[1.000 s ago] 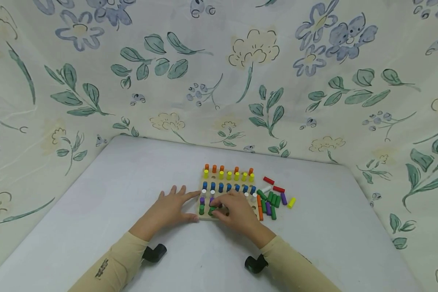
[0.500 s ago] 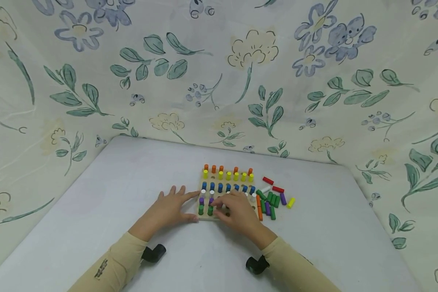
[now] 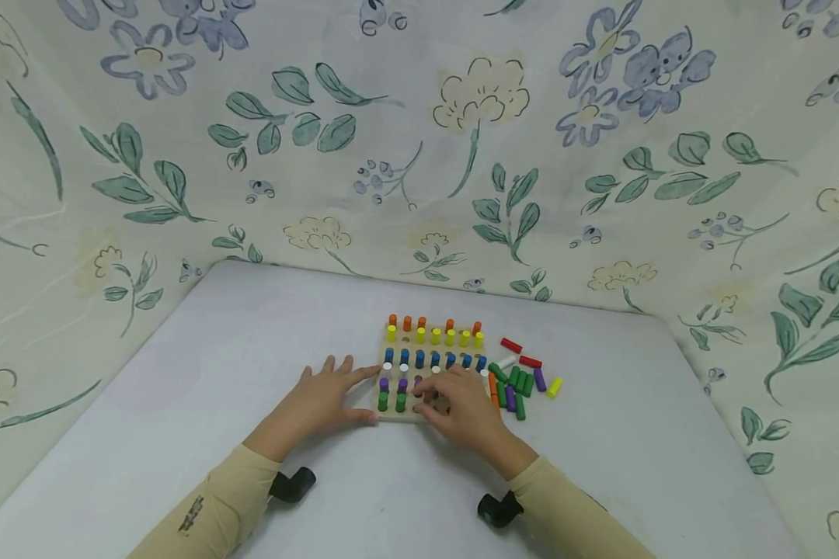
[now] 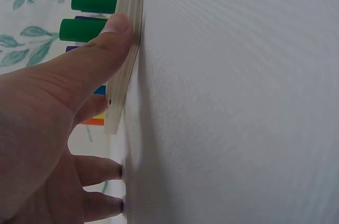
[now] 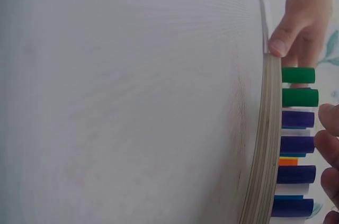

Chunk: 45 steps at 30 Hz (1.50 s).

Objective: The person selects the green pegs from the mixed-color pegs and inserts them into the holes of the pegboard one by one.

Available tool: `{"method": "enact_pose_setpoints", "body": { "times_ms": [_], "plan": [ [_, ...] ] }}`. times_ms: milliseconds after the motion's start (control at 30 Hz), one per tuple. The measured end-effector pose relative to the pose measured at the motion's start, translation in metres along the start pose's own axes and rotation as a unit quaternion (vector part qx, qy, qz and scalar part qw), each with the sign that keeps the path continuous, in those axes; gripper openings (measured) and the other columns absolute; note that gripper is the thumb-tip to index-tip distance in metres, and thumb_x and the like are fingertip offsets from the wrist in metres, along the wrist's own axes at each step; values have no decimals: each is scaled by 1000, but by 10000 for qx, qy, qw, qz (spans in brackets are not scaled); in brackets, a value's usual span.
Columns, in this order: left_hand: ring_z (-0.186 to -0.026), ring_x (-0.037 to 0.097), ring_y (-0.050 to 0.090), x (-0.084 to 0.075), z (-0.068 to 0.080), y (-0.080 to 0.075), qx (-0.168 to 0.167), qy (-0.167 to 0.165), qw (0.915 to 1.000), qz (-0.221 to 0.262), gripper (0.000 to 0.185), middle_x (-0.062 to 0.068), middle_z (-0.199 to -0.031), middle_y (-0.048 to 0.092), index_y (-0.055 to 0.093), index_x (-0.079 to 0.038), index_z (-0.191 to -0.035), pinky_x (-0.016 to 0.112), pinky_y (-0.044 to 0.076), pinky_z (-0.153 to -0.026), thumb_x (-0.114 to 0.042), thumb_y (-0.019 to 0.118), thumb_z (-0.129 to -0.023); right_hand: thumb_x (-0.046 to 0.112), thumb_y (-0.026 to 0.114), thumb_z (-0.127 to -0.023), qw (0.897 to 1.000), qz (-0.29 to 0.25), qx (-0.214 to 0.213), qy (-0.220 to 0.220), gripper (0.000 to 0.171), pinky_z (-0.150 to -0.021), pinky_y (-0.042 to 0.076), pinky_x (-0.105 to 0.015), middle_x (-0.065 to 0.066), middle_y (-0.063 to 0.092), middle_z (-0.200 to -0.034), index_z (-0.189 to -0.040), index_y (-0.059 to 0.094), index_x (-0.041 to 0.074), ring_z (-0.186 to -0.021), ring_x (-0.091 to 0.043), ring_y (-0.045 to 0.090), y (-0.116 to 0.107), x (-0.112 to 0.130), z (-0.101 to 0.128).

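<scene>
A wooden pegboard lies on the table, with rows of orange, yellow, blue, white, purple and green pegs upright in it. My left hand rests at its left side, fingers spread; the thumb presses the front edge and the index finger touches the left edge. Over the front rows is my right hand, fingers bent, thumb and index apart with no peg seen between them. Just left of those fingertips stands a green peg, beside another green peg at the front left corner. The hand hides part of the rows.
Loose pegs lie right of the board: several green pegs, red pegs, purple pegs, orange pegs and a yellow peg. The white table meets a floral cloth behind and at both sides.
My right hand has let go of the second green peg, which stays upright in the board, and has drawn slightly to the right. My left hand keeps its place on the board.
</scene>
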State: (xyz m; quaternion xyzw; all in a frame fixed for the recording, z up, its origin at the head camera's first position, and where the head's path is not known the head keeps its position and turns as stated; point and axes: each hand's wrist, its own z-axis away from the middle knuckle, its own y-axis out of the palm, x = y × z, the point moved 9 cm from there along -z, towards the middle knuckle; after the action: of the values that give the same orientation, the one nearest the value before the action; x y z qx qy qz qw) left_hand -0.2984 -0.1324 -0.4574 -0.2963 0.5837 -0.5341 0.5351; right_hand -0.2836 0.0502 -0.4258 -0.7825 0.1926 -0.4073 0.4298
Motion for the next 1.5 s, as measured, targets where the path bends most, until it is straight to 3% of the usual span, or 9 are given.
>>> {"method": "enact_pose_setpoints", "body": {
  "times_ms": [500, 933, 1233, 1500],
  "plan": [
    [-143, 60, 25, 0, 1, 0, 0, 14, 10000, 25, 85, 31, -157, 35, 47, -23, -154, 80, 19, -108, -58, 78, -83, 28, 78, -92, 9998, 149, -11, 115, 20, -85, 45, -34, 14, 69, -91, -111, 74, 23, -91, -10, 53, -7, -11, 6],
    [-143, 61, 25, 0, 0, 0, 39, 7, 10000, 2, 85, 32, -156, 35, 47, -23, -154, 80, 20, -108, -58, 78, -82, 23, 80, -90, 9997, -42, -228, 79, 19, -86, 41, -37, 14, 69, -89, -108, 75, 22, -86, -11, 51, -17, -19, 13],
    [-145, 59, 23, 0, 0, 2, 87, -70, 9999, 43, 86, 30, -158, 34, 46, -26, -155, 79, 16, -110, -59, 78, -82, 27, 81, -89, 9992, 270, -165, 260, 21, -85, 43, -35, 14, 70, -91, -109, 75, 22, -90, -8, 53, -21, -29, 19],
    [-145, 59, 23, 2, -1, 3, 105, -79, 9999, 27, 86, 30, -158, 34, 46, -26, -155, 79, 17, -110, -60, 77, -82, 25, 82, -89, 9991, 17, -210, 371, 21, -89, 43, -40, 14, 69, -91, -108, 74, 21, -92, -9, 53, -27, -35, 23]
  ]
}}
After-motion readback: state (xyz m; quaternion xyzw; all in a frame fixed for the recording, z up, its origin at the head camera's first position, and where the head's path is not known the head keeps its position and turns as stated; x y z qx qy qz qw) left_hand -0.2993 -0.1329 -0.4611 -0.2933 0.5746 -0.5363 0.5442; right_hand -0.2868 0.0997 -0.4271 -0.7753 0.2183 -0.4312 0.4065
